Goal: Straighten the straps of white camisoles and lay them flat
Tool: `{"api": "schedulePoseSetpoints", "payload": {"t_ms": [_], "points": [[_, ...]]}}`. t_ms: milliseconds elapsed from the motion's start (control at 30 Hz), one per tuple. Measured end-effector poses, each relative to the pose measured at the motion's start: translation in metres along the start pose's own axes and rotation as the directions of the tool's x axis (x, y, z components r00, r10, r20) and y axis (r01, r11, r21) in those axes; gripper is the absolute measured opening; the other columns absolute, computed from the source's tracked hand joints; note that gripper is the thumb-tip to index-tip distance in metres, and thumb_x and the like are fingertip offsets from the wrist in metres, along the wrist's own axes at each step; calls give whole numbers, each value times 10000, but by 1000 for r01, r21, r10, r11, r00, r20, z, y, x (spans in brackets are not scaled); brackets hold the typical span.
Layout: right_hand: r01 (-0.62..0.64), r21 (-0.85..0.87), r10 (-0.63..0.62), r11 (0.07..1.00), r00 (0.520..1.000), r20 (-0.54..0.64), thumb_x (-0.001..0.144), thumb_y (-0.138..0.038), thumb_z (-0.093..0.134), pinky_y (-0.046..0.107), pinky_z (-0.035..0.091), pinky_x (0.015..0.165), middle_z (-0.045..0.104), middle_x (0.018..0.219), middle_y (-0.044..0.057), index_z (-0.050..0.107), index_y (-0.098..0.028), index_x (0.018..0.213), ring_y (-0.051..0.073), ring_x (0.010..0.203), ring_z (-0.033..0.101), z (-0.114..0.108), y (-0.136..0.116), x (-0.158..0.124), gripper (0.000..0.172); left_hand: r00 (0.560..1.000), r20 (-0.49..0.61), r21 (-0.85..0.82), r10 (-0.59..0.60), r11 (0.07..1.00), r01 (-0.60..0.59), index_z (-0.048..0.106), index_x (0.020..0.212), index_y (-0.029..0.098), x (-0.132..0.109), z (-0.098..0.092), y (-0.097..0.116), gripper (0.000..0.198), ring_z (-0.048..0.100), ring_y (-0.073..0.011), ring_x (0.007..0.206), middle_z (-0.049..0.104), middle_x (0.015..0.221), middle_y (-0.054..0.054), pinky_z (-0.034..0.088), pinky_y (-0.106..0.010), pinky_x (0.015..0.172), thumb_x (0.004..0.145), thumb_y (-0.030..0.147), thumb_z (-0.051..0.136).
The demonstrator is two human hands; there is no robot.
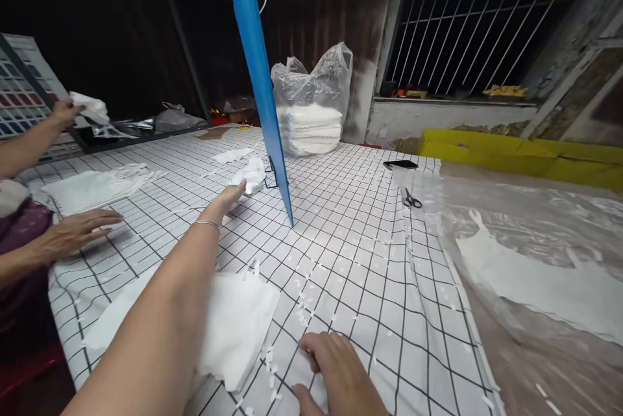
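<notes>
Left hand, open and empty, reaches a crumpled white cloth just left of the blue pole; right hand, open, presses flat on the gridded desk, nearer than the pole. Step: fetching cloth; closing the fingers comes next.

Crumpled white cloth on checked table, at fingertips

Checked table bears white cloths, scissors
</notes>
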State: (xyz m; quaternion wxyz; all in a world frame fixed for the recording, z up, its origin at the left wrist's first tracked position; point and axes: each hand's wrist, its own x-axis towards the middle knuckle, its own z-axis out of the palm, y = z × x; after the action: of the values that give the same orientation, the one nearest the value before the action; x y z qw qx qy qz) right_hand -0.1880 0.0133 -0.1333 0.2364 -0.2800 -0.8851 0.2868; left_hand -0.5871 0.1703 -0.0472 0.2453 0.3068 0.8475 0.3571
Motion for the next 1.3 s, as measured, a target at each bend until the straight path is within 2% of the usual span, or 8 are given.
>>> {"api": "schedulePoseSetpoints", "payload": {"t_ms": [133,300,500,600,733,900,1033,1300], "points": [[89,62,-92,994,995,37,846,-142,521,364,459,757,509,942,23,422,-249,1184,206,843,483,-1,10,-3,368,975,-2,-474,222,859,-196,605,1253,131,-36,-33,41,616,447,-240,1260,477,1436,-121,351,-404,1044,1006,552,228],[-43,203,35,978,998,47,833,-219,498,416,447,793,532,896,49,504,-205,1107,229,856,503,-7,2,3,274,840,34,-724,541,593,-353,682,1100,119,-140,-84,110,628,495,-278,1188,593,1259,-152,416,-421,976,917,662,428],[-130,755,381,643,909,-168,686,-576,697,347,503,778,544,1087,126,449,-159,1189,194,844,548,-68,-6,6,699,692,33,-838,721,397,-374,644,1171,67,-293,-85,152,653,557,-287,1133,631,1098,-167,463,-490,962,935,640,440],[-20,809,380,588,890,-254,570,-550,821,352,487,893,474,1309,151,387,-206,1310,221,1021,546,-126,-28,-28,924,673,116,-859,730,414,-302,621,1209,65,-356,-65,149,621,548,-294,1157,622,1107,-148,455,-525,968,975,593,392],[-41,854,365,519,914,-178,570,-477,854,331,497,805,629,979,96,616,-164,1028,242,912,588,-185,-63,-105,603,646,279,-887,711,449,-112,652,1121,61,-402,-30,129,543,564,-284,1133,631,1046,-136,483,-488,954,990,520,394],[-62,808,596,586,709,-377,534,-428,846,220,414,627,584,728,16,609,-148,757,121,663,500,-201,-44,-184,429,741,498,-645,451,763,-30,665,893,68,-397,47,80,309,606,-228,940,640,969,-144,522,-376,871,873,371,609],[-330,793,770,513,585,-254,442,-476,780,205,322,503,514,634,-6,529,-147,688,94,558,415,-186,-4,-216,482,870,385,-163,307,951,-263,658,912,86,-411,110,34,185,579,-211,910,640,996,-126,475,-348,861,794,228,665],[-293,837,765,463,609,-210,445,-513,729,210,367,517,532,655,-15,501,-156,757,107,574,454,-190,6,-229,526,597,520,103,611,649,-754,558,1032,123,-531,193,15,482,544,-231,895,587,1062,-126,419,-320,707,849,566,606]]}}
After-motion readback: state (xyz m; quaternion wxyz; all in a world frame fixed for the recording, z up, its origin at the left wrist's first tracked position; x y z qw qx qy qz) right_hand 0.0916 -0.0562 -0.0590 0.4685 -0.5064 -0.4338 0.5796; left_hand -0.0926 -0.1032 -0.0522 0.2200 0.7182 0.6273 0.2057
